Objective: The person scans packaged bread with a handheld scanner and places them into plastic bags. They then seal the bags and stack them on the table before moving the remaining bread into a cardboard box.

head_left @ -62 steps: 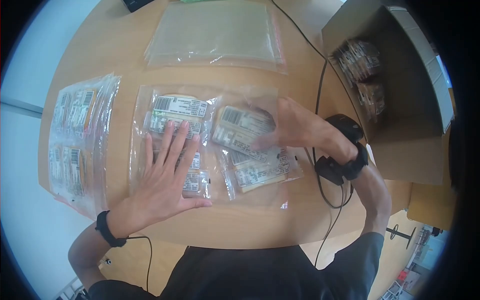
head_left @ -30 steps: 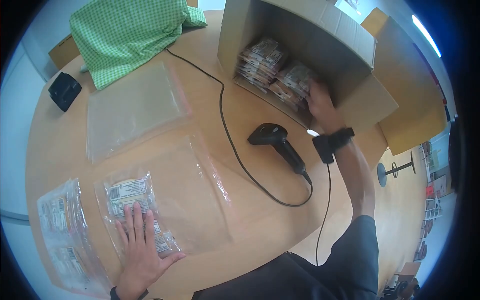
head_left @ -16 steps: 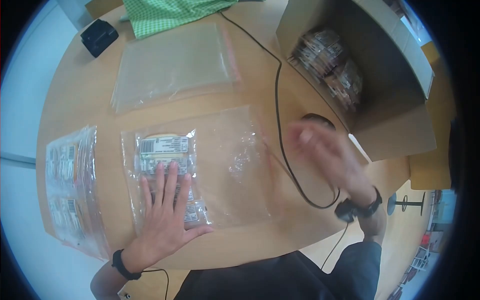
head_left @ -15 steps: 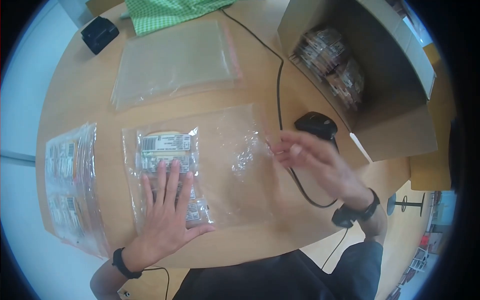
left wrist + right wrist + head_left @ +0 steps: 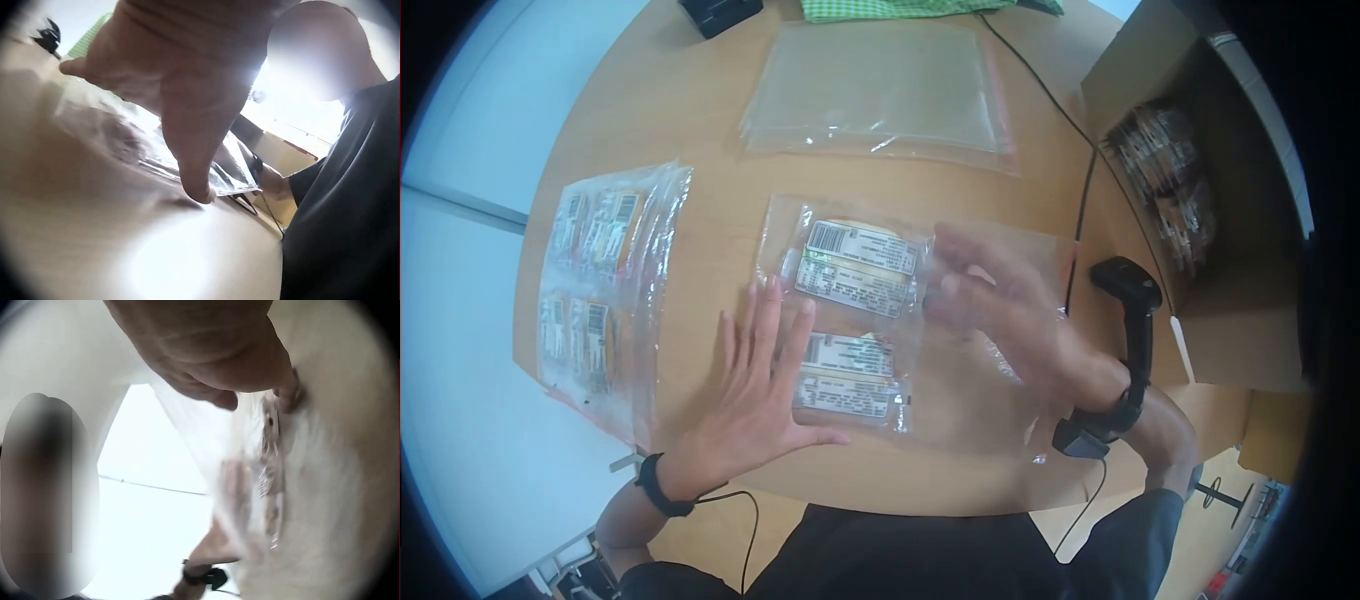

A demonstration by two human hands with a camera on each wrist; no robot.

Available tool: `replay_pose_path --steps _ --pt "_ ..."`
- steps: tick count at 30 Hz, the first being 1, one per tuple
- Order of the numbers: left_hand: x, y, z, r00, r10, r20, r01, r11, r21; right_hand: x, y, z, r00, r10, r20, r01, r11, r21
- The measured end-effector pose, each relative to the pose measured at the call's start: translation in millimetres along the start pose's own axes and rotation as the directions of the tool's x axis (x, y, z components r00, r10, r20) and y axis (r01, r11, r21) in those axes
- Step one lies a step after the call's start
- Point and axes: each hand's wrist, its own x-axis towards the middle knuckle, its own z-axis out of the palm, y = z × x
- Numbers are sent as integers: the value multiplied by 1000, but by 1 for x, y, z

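A clear plastic bag [image 5: 985, 400] lies flat on the table in the head view. Labelled food packets show inside its left half: an upper packet [image 5: 860, 262] and a lower packet [image 5: 847, 375]. My left hand [image 5: 750, 400], fingers spread, rests on the bag's left side and partly covers the lower packet. Motion blurs my right hand [image 5: 1020, 320], which reaches over the bag's right half, fingertips beside the upper packet's right edge. In the right wrist view its thumb stands apart from the fingers [image 5: 289, 397], beside raised clear film [image 5: 228, 506].
Filled bags [image 5: 605, 290] are stacked at the left. Flat clear bags [image 5: 875, 90] lie at the back. On the right are a barcode scanner [image 5: 1138, 310], its cable [image 5: 1082, 225] and a cardboard box [image 5: 1240, 320] holding more packets [image 5: 1170, 185].
My right hand has come back from the cardboard box and moved left over the bag. My left hand stays on the bag. The head view has shifted, so the scanner shows fully again.
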Motion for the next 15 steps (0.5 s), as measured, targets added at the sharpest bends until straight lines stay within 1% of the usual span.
replay_pose_path --steps 1,3,4,5,6,7,9,10,12,13,15 --pt "-1 -2 4 1000 -14 10 14 1000 5 5 0 6 1000 6 12 -6 1000 11" --pt "0 3 11 997 30 -68 -32 999 -32 18 -8 12 993 82 -89 -78 995 55" --pt "1 0 15 993 56 -108 -64 996 -69 24 -17 17 992 93 -80 -88 994 60" --pt "1 -3 19 993 50 -104 -58 996 -72 30 -28 23 983 181 -26 -183 978 -105" --pt "1 -3 21 989 57 -135 -71 992 -101 34 -34 25 962 273 15 -259 927 -271" --pt "1 -2 22 984 63 -168 -85 988 -129 38 -34 25 960 278 20 -262 926 -271" --pt "1 -1 23 980 49 -191 -78 986 -148 43 -33 25 971 205 124 -137 900 -414" --pt "1 -2 25 976 36 -214 -72 984 -164 43 -31 21 970 209 126 -139 897 -420" --pt "0 -3 27 969 29 -246 -70 985 -159 42 -29 9 957 163 242 -42 897 -440" --pt "-1 -3 27 963 31 -269 -73 986 -147 39 -32 6 953 171 250 -42 893 -448" --pt "0 -1 27 959 13 -284 -62 984 -164 29 -38 7 900 227 373 39 808 -588"
